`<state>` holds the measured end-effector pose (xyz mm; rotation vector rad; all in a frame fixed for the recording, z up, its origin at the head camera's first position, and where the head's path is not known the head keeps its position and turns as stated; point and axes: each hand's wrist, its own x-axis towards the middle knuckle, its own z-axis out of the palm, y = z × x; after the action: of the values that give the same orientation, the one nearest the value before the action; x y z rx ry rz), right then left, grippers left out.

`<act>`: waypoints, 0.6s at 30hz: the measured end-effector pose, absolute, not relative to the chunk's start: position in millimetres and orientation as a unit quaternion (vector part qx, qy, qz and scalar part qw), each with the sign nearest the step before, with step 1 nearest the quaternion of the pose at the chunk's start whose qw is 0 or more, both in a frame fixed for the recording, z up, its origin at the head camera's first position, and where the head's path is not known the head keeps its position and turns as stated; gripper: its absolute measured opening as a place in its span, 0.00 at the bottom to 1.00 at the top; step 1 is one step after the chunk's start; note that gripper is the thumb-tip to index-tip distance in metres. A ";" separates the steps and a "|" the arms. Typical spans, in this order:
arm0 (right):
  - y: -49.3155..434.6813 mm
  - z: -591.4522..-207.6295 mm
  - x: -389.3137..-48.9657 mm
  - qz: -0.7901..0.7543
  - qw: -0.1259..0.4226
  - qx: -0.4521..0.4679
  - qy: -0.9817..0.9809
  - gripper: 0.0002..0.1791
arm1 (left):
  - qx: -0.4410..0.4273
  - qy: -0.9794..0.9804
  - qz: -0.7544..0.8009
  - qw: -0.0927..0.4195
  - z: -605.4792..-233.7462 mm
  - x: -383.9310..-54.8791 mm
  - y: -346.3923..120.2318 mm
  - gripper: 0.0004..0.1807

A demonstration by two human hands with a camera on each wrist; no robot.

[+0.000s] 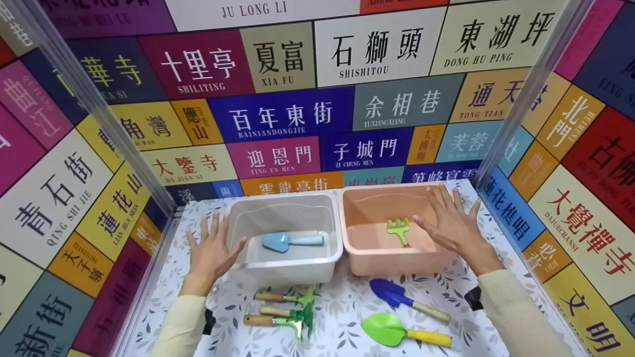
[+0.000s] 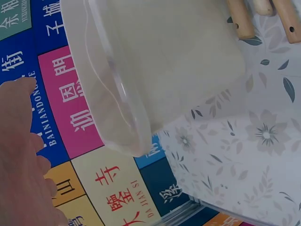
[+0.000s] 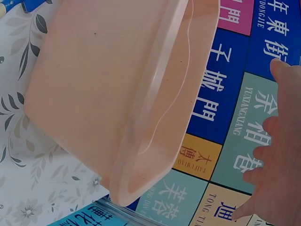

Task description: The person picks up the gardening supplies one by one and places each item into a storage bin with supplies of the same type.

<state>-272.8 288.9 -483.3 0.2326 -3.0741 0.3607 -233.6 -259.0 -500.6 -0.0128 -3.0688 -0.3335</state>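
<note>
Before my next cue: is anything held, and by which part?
Nothing is held: fingers spread, the left hand is near the pale grey rectangular plastic bin, the right hand near the peach rectangular plastic bin.

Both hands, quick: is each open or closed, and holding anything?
Left hand: open, fingers spread, holding nothing.
Right hand: open, fingers spread, holding nothing.

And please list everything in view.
Grey bin: 1, pale grey, left
Peach bin: 1, peach, right
Trowel: 1, light blue, in grey bin
Small rake: 1, green, in peach bin
Wooden-handled tools: 3, green heads, before grey bin
Shovels: 2, blue and green, before peach bin
Cloth: 1, patterned white, under bins
Sign panels: many, multicoloured, walls
Corner strips: 2, clear, walls
Bands: 2, black, wrists
Sleeves: 2, cream, forearms
Left hand, right hand: 2, bare, beside bins
</note>
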 end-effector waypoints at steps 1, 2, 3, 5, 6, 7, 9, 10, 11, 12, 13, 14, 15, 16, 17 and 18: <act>288.2 -484.0 -270.6 0.118 0.022 0.078 -0.990 0.50 | -0.003 -0.994 -0.108 0.026 -501.5 -232.1 -260.5 0.46; 287.8 -484.9 -268.5 0.117 0.024 0.079 -0.990 0.50 | -0.002 -0.993 -0.111 0.025 -502.6 -230.8 -262.3 0.46; 287.4 -485.8 -266.2 0.118 0.027 0.080 -0.989 0.50 | -0.001 -0.993 -0.114 0.025 -503.5 -229.2 -263.9 0.46; 286.8 -487.9 -261.3 0.125 0.031 0.079 -0.989 0.50 | -0.001 -0.993 -0.118 0.022 -505.4 -225.9 -266.9 0.46; 286.9 -489.2 -258.7 0.128 0.033 0.078 -0.988 0.50 | 0.000 -0.993 -0.119 0.022 -505.9 -223.8 -268.1 0.46; 287.0 -490.9 -256.2 0.132 0.036 0.078 -0.988 0.49 | 0.002 -0.992 -0.121 0.021 -506.6 -221.9 -269.3 0.46; 287.7 -495.1 -251.3 0.142 0.040 0.077 -0.986 0.49 | 0.003 -0.992 -0.125 0.020 -507.9 -218.4 -271.9 0.47; 288.1 -497.4 -248.9 0.145 0.042 0.077 -0.985 0.49 | 0.003 -0.992 -0.127 0.018 -508.5 -216.7 -273.1 0.47; 288.6 -499.9 -246.7 0.147 0.043 0.078 -0.985 0.49 | 0.004 -0.991 -0.130 0.017 -509.1 -215.1 -274.2 0.47; 288.9 -502.2 -244.3 0.148 0.045 0.079 -0.985 0.48 | 0.005 -0.991 -0.134 0.015 -509.6 -213.7 -275.2 0.47; 289.2 -504.8 -242.2 0.148 0.045 0.079 -0.985 0.48 | 0.007 -0.990 -0.138 0.012 -510.7 -212.8 -276.8 0.47; 289.4 -507.1 -240.1 0.147 0.047 0.080 -0.985 0.48 | 0.009 -0.990 -0.142 0.010 -511.5 -211.9 -278.2 0.47; 289.5 -509.3 -238.2 0.147 0.048 0.081 -0.985 0.48 | 0.011 -0.989 -0.149 0.008 -512.1 -210.7 -279.4 0.47; 289.4 -511.1 -236.1 0.149 0.049 0.083 -0.984 0.48 | 0.015 -0.988 -0.156 0.004 -512.7 -209.6 -280.7 0.48; 289.3 -512.8 -234.2 0.151 0.050 0.084 -0.984 0.47 | 0.019 -0.986 -0.163 0.001 -513.6 -208.7 -282.3 0.48; 288.9 -514.4 -232.2 0.155 0.052 0.086 -0.983 0.47 | 0.024 -0.985 -0.172 -0.003 -514.7 -208.0 -284.0 0.48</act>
<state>-232.2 288.9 -514.4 0.2605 -2.9903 0.4713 -208.0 -284.0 -514.7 0.0754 -3.1000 -0.5403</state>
